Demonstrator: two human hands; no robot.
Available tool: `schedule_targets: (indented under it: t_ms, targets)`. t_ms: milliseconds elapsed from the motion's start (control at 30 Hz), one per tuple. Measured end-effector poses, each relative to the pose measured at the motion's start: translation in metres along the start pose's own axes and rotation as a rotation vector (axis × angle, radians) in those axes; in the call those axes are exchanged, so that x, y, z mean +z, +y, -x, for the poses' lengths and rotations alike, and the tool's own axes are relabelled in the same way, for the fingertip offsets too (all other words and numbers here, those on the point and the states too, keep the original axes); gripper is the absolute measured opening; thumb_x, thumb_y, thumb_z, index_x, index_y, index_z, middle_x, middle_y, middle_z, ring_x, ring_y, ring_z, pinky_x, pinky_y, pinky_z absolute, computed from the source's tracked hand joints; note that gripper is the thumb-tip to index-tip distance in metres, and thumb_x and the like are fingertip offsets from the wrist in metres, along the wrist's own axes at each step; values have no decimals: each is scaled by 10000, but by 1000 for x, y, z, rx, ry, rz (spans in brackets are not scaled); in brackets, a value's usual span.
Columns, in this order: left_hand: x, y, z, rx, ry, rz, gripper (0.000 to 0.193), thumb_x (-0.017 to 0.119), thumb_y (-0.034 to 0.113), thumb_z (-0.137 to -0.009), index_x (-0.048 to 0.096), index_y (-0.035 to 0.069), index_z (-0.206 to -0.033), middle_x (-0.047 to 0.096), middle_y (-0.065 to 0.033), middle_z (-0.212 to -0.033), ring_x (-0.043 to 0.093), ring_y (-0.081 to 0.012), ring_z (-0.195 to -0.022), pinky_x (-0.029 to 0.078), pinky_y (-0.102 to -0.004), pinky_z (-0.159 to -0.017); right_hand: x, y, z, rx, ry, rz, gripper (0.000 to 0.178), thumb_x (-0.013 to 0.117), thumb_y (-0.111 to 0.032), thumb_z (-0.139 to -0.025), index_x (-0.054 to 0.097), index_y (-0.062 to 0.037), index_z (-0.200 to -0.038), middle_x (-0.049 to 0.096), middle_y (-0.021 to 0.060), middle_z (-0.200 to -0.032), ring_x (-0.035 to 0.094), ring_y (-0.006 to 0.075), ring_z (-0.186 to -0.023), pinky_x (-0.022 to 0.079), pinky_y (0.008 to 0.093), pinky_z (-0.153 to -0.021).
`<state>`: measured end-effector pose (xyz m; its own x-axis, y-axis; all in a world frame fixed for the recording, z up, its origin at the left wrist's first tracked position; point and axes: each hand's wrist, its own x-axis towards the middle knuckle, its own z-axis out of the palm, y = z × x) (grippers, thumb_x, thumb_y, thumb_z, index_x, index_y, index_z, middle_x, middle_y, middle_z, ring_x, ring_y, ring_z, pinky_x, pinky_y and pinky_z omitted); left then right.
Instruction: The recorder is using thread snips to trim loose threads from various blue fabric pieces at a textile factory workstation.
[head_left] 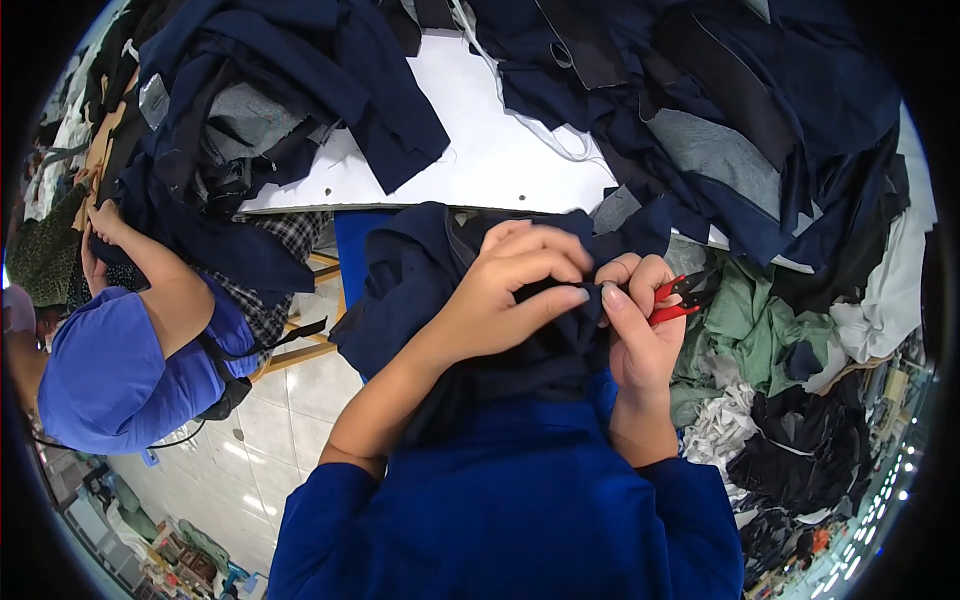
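My right hand [637,315] pinches navy cloth [400,270], grips red snips [676,314] jutting rightward; left hand [520,285] half-curled, hold unclear. That overhang could snag!

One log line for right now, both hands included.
Left hand: at navy cloth, grip unclear | Right hand: holding red-handled snips, touching the cloth | Right side: green cloth | Ahead: white tabletop

Free tabletop [465,140] between fabric heaps [290,65]

Green cloth [750,330] near white scraps [722,422]
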<state>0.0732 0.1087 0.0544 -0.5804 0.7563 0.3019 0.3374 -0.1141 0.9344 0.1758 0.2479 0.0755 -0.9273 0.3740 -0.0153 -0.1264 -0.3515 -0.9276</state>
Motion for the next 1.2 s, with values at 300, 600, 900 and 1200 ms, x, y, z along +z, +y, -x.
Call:
schedule_targets:
  t_ms: [300, 600, 900, 1200]
  targets:
    - [3, -4, 24, -254, 191, 246, 137, 621, 44, -820, 662, -22, -934, 680, -97, -880, 638, -124, -793, 482, -211, -718, -32, -11, -16, -16, 257, 188, 80, 483, -72, -910, 409, -67, -882, 563, 129, -887, 428, 47, -512, 331, 162, -455]
    - [-5, -8, 29, -195, 251, 156, 142, 645, 70, -806, 680, 29, -937, 686, -82, -885, 635, -143, -780, 469, -229, -715, -16, -15, 3, 136, -226, 496, 267, 682, -24, -761, 538, 17, -983, 586, 23, -810, 505, 44, -726, 384, 170, -638]
    - [-10, -6, 27, -113, 183, 18, 149, 648, 63, -781, 688, 66, -925, 677, -43, -807, 604, -136, -696, 411, -253, -708, -13, -10, -1, 308, -201, 514, 217, 674, -36, -785, 555, 12, -960, 553, -19, -709, 449, 6, -645, 344, 146, -585]
    - [-11, -9, 26, -34, 159, -92, 137, 657, 68, -771, 684, 95, -903, 578, 12, -626, 510, -103, -582, 333, -246, -664, -11, -13, -1, 316, -231, 415, 194, 664, -53, -803, 557, 8, -953, 542, -30, -724, 429, 3, -647, 320, 149, -570]
